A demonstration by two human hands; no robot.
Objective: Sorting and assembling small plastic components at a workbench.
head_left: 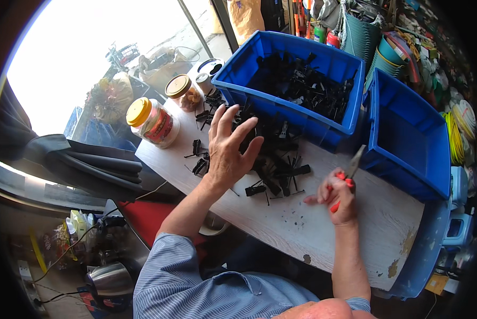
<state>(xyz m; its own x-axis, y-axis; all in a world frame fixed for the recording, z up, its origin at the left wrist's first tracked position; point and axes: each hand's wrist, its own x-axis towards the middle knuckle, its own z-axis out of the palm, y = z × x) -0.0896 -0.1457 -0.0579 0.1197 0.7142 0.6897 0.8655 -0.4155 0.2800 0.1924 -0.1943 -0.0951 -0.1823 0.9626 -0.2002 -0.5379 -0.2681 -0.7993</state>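
My left hand (229, 155) is raised over a heap of small black plastic parts (274, 181) on the pale table (281, 228). Its fingers are spread, with nothing seen in them. Thin pins or rods stick out from many of these parts. A few parts (200, 166) lie loose beyond my left wrist. To the right, my right hand (340, 204) grips red-handled pliers (357, 160), their metal jaws pointing up and away. Behind the heap stands a blue plastic bin (291, 106) holding many more black parts (302, 85).
A second blue bin (408, 133) stands at the right. At the table's far left are a yellow-lidded jar (161, 128), a smaller jar (188, 98) and a can (203, 82). A steel kettle (111, 279) sits lower left. Clutter, including yellow cable (455, 138), crowds the right side.
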